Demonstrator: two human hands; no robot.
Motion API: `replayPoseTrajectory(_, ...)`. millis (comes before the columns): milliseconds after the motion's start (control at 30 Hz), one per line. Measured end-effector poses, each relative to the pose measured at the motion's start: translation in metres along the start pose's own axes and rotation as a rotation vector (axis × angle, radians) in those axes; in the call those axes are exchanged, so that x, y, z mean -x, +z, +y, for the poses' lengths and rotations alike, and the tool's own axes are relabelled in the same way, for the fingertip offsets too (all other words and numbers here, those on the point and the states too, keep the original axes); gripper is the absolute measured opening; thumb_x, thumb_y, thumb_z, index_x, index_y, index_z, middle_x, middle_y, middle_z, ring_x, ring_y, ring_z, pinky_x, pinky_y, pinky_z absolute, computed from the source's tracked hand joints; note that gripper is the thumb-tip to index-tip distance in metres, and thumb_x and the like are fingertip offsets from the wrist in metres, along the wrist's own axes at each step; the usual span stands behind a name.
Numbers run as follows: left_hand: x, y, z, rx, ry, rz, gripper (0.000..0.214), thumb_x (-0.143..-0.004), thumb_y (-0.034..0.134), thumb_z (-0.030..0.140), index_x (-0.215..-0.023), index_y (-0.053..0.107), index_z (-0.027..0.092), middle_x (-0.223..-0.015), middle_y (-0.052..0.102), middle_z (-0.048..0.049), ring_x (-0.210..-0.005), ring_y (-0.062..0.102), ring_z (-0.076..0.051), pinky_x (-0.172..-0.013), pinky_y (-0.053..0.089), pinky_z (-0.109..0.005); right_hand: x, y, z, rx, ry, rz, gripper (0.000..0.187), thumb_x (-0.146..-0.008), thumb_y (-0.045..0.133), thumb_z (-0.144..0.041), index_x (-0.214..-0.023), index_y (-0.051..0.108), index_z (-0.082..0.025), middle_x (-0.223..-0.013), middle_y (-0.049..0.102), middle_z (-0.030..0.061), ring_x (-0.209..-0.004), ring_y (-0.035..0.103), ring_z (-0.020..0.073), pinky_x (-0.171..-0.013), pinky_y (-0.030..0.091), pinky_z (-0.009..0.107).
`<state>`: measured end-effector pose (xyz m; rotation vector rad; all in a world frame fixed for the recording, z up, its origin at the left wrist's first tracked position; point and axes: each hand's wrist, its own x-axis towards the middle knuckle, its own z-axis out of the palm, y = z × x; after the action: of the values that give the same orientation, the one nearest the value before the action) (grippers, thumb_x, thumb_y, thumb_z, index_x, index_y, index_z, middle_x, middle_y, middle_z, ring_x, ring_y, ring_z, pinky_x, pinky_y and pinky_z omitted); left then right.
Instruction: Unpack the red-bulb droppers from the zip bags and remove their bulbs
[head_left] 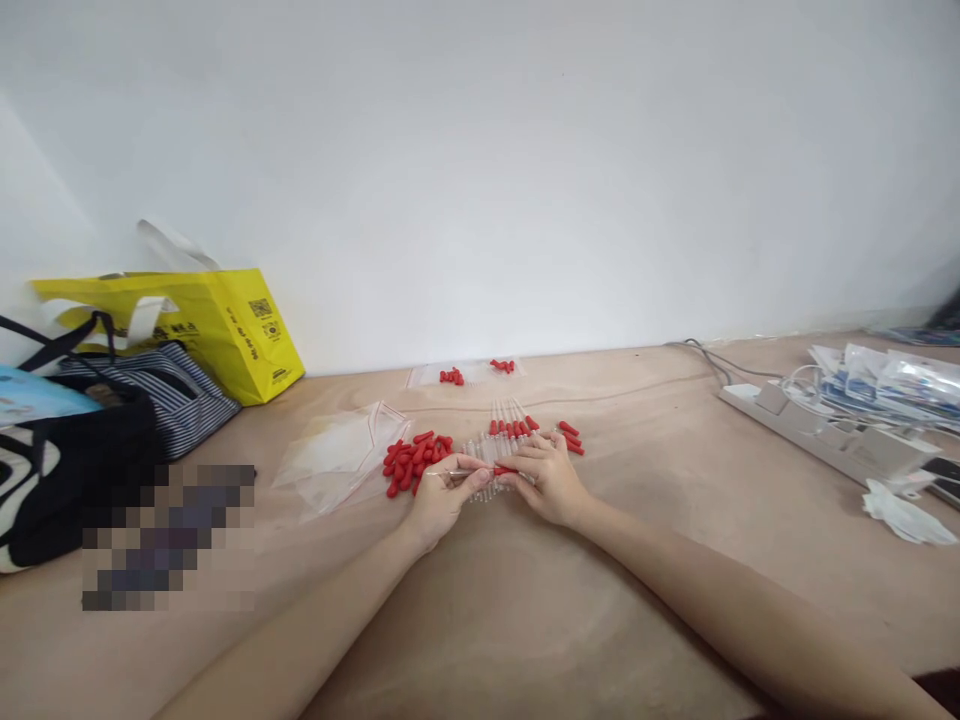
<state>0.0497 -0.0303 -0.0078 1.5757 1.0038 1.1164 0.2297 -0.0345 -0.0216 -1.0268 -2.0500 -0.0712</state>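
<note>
My left hand (442, 500) pinches a thin glass dropper tube (444, 472), its narrow end pointing left. From the other side my right hand (551, 480) grips a red rubber bulb (501, 470), which meets the tube's right end between the two hands. Beneath the fingers lie several loose glass tubes (478, 447), partly covered. Just beyond them is a row of droppers (514, 428) fitted with red bulbs, tips pointing away. A pile of red rubber bulbs (411, 462) sits left of my left hand, and a few more red bulbs (571, 438) lie right of my right hand.
Clear zip bags (337, 455) lie left of the pile. Near the wall are bagged droppers (457, 375). A yellow bag (255, 340) and a striped pouch (187, 410) stand at left. On the right are a power strip (810, 435), plastic packets (892, 380) and a crumpled tissue (907, 515).
</note>
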Motion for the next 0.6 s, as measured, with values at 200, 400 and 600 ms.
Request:
replayPoseTrajectory(200,0.0,-0.02,-0.005,-0.695,0.549,0.069,0.011,-0.075,0.059,0.029,-0.079,0.066,0.023,-0.072,0.069,0.0003,-0.07,0.059,-0.016,-0.072,0.041,-0.034,0.011,-0.012,0.009,0.174,-0.134,0.063,0.014,-0.082,0.05,-0.029,-0.085,0.063,-0.024,-0.072,0.065,-0.0009,-0.076,0.05,0.014,-0.089,0.018,0.04)
replayPoseTrajectory(400,0.006,-0.006,0.0,-1.203,1.065,0.094,0.019,-0.082,0.048,0.015,-0.091,0.063,0.022,-0.069,0.069,0.0017,-0.069,0.057,-0.014,-0.077,0.035,-0.037,0.012,-0.007,-0.001,0.295,-0.282,0.122,0.013,-0.079,0.05,-0.02,-0.086,0.061,-0.023,-0.068,0.063,-0.0029,-0.074,0.049,0.013,-0.092,0.016,0.04)
replayPoseTrajectory(600,0.002,-0.004,-0.008,-1.25,1.054,0.032,0.028,-0.084,0.036,0.008,-0.085,0.063,0.016,-0.081,0.069,-0.0033,-0.094,0.058,-0.019,-0.098,0.024,-0.048,0.011,-0.001,-0.005,0.362,-0.323,0.131,0.015,-0.078,0.05,-0.018,-0.089,0.06,-0.02,-0.063,0.06,-0.0031,-0.072,0.047,0.012,-0.09,0.018,0.038)
